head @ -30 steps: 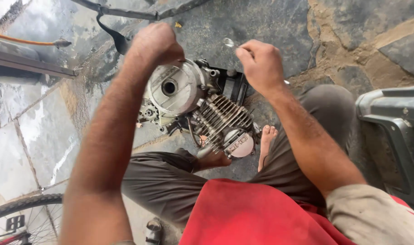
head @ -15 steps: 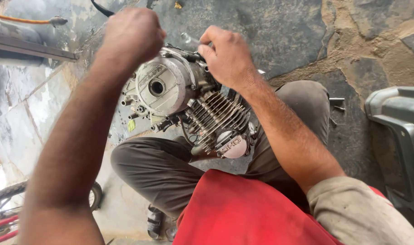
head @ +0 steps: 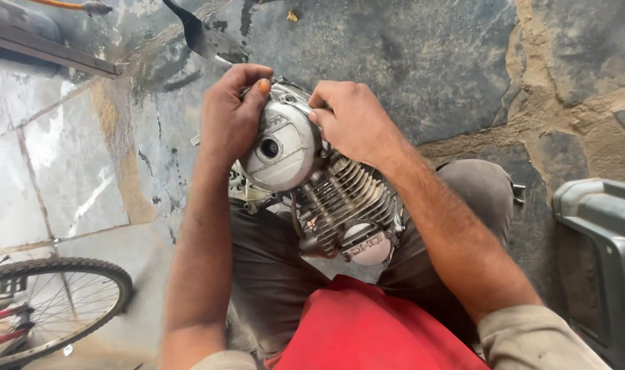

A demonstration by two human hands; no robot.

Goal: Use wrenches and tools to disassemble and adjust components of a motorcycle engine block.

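Left hand (head: 231, 116) + right hand (head: 352, 120) both grasping round engine cover (head: 283, 151).
Engine (head: 326, 199) sits on stone floor (head: 422, 62) btwn person's knees, wedged steady; fingers curl over cover rim, opp. sides.

Both hands grip a grey engine (head: 305, 185) on the lap: left hand (head: 233, 113) and right hand (head: 353, 120) touch its round cover (head: 281, 147). A bicycle wheel (head: 52, 301) lies near left

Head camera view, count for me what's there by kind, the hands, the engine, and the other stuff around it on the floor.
Hands: 2, the left hand and right hand, both on the engine's round cover
Engine: 1
Bicycle wheel: 1
Grey plastic bin: 1
Black plastic piece: 1
Total: 6
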